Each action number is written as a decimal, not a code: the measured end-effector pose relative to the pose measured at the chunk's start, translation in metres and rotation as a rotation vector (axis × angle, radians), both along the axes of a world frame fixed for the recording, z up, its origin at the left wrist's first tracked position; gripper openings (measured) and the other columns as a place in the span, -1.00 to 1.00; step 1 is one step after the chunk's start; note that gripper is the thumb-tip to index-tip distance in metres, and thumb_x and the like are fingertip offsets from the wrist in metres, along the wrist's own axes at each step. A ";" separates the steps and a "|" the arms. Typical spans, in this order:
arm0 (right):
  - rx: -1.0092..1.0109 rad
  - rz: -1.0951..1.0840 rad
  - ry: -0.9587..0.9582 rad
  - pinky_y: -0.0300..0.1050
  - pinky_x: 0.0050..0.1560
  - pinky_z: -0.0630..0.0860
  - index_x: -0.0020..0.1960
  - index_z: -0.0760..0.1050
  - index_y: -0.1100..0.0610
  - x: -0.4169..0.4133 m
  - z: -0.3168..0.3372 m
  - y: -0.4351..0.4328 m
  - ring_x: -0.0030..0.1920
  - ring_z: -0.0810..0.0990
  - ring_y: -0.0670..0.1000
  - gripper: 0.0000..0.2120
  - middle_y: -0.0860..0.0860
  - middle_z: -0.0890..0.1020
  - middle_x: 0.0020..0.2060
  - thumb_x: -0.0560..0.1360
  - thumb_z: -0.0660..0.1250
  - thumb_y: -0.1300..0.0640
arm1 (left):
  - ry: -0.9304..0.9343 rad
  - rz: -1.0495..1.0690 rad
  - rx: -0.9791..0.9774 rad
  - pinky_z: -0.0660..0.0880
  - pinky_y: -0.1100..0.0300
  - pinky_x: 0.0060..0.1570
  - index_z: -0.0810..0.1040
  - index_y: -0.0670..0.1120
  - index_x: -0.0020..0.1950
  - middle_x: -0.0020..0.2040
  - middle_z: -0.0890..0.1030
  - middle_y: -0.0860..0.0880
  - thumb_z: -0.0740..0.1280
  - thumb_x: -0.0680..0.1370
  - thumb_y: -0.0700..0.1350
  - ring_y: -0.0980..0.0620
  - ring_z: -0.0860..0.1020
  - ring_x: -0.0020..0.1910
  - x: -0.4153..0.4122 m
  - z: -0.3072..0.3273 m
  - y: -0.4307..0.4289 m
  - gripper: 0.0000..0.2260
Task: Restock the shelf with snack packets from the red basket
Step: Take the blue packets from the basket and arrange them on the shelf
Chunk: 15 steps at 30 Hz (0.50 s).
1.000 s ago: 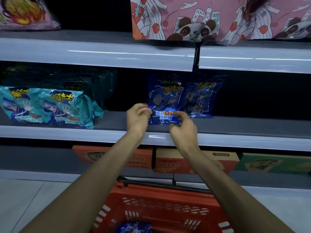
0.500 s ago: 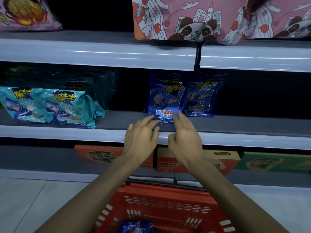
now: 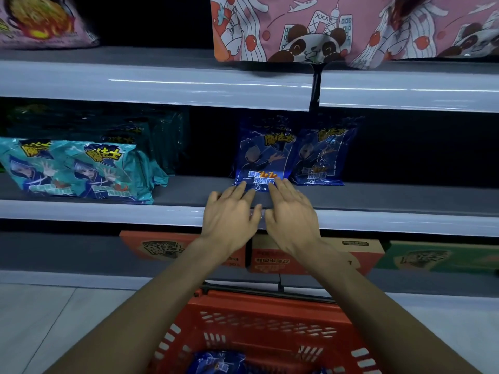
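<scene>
In the head view, the just-placed blue packet (image 3: 259, 155) stands upright at the centre of the frame on the middle shelf (image 3: 189, 190), its long axis vertical and its face to the camera. It leans against, and partly overlaps, a second blue packet (image 3: 322, 157) just to its right. The left hand (image 3: 229, 214) and right hand (image 3: 291, 211) lie side by side directly below it, over the shelf's front lip. Both have their fingers straight and slightly spread, gripping nothing. The fingertips reach the packet's bottom seam, though whether they press it or hover just short of it is hard to tell from this angle. The next piece of stock, another blue packet (image 3: 216, 363), lies in the red basket (image 3: 259, 302) at the bottom centre of the frame. It sits below the hands and between the forearms, a little nearer the left arm. The frame edge cuts it off, so its long axis cannot be read. For placing, there is bare shelf to the left of the standing pair, between it and the teal packets (image 3: 75, 168) at centre left, and dark open space to the right of the second blue packet. The upper shelf's edge (image 3: 162, 82) overhangs the bay, so a packet probably has to go in low and be tipped upright.
</scene>
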State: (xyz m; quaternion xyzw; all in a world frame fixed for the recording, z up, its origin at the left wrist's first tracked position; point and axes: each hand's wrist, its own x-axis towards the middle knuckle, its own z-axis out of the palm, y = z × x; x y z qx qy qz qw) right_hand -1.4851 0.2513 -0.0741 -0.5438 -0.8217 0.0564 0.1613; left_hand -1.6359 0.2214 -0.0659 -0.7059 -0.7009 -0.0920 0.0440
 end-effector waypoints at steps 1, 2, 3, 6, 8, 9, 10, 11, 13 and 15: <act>-0.003 -0.002 0.014 0.02 0.63 0.12 0.63 0.23 0.18 0.001 0.002 -0.004 0.66 0.12 0.05 -0.32 0.11 0.21 0.64 0.55 0.03 -0.02 | 0.000 0.004 0.001 0.22 0.00 0.41 0.33 0.02 0.61 0.65 0.29 -0.05 0.08 0.71 0.17 0.01 0.28 0.60 0.001 0.003 -0.003 -0.50; -0.010 -0.001 0.028 0.01 0.62 0.12 0.63 0.24 0.17 0.003 0.004 -0.008 0.66 0.11 0.04 -0.32 0.10 0.21 0.64 0.54 0.02 -0.02 | -0.006 0.006 0.002 0.21 0.00 0.42 0.33 0.03 0.61 0.64 0.30 -0.05 0.08 0.71 0.17 0.00 0.28 0.60 0.001 0.006 -0.006 -0.50; -0.020 -0.001 0.045 0.00 0.61 0.13 0.63 0.25 0.16 0.005 0.007 -0.014 0.66 0.11 0.03 -0.33 0.09 0.21 0.64 0.54 0.03 0.00 | -0.025 0.006 0.004 0.20 0.01 0.43 0.33 0.03 0.61 0.64 0.31 -0.04 0.09 0.70 0.18 0.00 0.28 0.59 0.002 0.010 -0.010 -0.50; -0.083 -0.025 0.226 -0.03 0.57 0.25 0.59 0.31 0.12 0.013 0.019 -0.034 0.63 0.20 0.02 -0.44 0.04 0.29 0.62 0.60 0.20 0.13 | -0.178 0.011 0.025 0.22 0.01 0.44 0.39 0.04 0.58 0.59 0.39 0.01 0.15 0.69 0.16 0.00 0.33 0.55 0.003 0.020 -0.027 -0.53; -0.177 -0.089 0.439 -0.15 0.37 0.40 0.55 0.38 0.08 0.020 0.031 -0.052 0.50 0.42 0.03 -0.48 -0.02 0.47 0.50 0.60 0.29 0.15 | -0.355 0.015 0.034 0.31 0.03 0.43 0.45 0.04 0.53 0.52 0.47 0.05 0.23 0.67 0.12 0.01 0.42 0.49 0.004 0.027 -0.043 -0.56; -0.249 -0.128 0.550 -0.23 0.24 0.45 0.54 0.41 0.04 0.024 0.036 -0.061 0.40 0.52 0.03 -0.50 -0.04 0.54 0.41 0.60 0.32 0.13 | -0.481 0.022 0.027 0.36 0.04 0.42 0.48 0.05 0.51 0.48 0.50 0.07 0.27 0.66 0.10 0.03 0.45 0.45 0.005 0.030 -0.052 -0.58; -0.335 -0.160 0.666 -0.26 0.18 0.47 0.53 0.43 0.01 0.028 0.040 -0.070 0.34 0.56 0.02 -0.50 -0.06 0.57 0.35 0.60 0.36 0.11 | -0.636 0.037 0.004 0.41 0.05 0.39 0.51 0.08 0.48 0.44 0.54 0.07 0.30 0.65 0.09 0.06 0.49 0.40 0.006 0.033 -0.062 -0.61; -0.421 -0.180 0.788 -0.23 0.22 0.47 0.50 0.45 0.00 0.031 0.045 -0.078 0.35 0.56 0.01 -0.50 -0.05 0.58 0.35 0.58 0.41 0.10 | -0.810 0.055 -0.025 0.45 0.07 0.35 0.54 0.11 0.44 0.38 0.58 0.07 0.33 0.65 0.09 0.10 0.53 0.35 0.007 0.037 -0.071 -0.65; -0.565 -0.198 0.998 -0.02 0.38 0.49 0.44 0.51 0.01 0.041 0.054 -0.095 0.36 0.56 0.01 -0.53 0.02 0.60 0.34 0.55 0.48 0.09 | -1.147 0.090 -0.083 0.48 0.11 0.30 0.60 0.14 0.35 0.27 0.65 0.08 0.36 0.65 0.05 0.16 0.59 0.25 0.012 0.045 -0.090 -0.73; -0.653 -0.199 1.114 0.03 0.36 0.55 0.38 0.55 -0.01 0.053 0.063 -0.114 0.25 0.64 -0.03 -0.58 0.02 0.67 0.24 0.54 0.50 0.08 | -1.350 0.112 -0.125 0.49 0.11 0.28 0.65 0.12 0.29 0.19 0.69 0.09 0.37 0.65 -0.01 0.16 0.65 0.18 0.015 0.052 -0.108 -0.78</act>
